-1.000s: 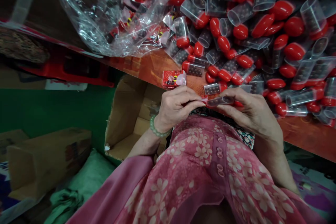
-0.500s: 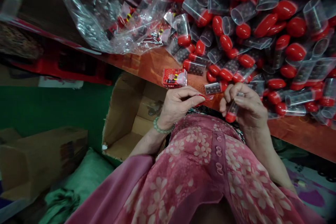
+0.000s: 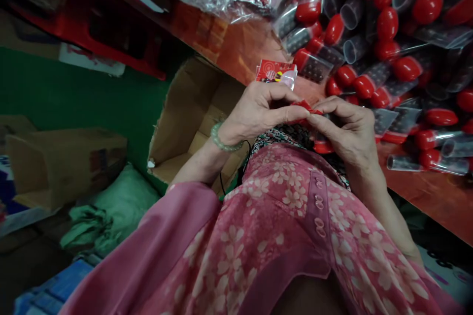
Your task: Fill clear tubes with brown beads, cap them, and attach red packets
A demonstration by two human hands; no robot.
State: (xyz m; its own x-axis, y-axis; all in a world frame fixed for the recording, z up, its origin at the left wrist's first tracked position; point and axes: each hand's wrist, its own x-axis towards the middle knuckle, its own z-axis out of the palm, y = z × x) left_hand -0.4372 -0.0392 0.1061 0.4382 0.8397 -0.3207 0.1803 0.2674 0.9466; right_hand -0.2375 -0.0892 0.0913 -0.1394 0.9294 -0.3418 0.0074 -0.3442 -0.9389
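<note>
Open brown cardboard carton (image 3: pixel 192 118) below the table edge. Jade-green bead bracelet (image 3: pixel 221 137) on the left wrist. Left hand (image 3: pixel 258 110): thumb and fingers pinched shut on a small red piece (image 3: pixel 303 108), too small to identify. Red printed packet (image 3: pixel 275 71) lies just beyond the left knuckles, on an orange tabletop (image 3: pixel 424 192). Right hand (image 3: pixel 343 130) pinches the same piece from the other side. A clear tube with a red cap (image 3: pixel 322 146) sits under the right palm; cannot tell if gripped. Heap of red-capped clear tubes (image 3: pixel 406 69) further right.
</note>
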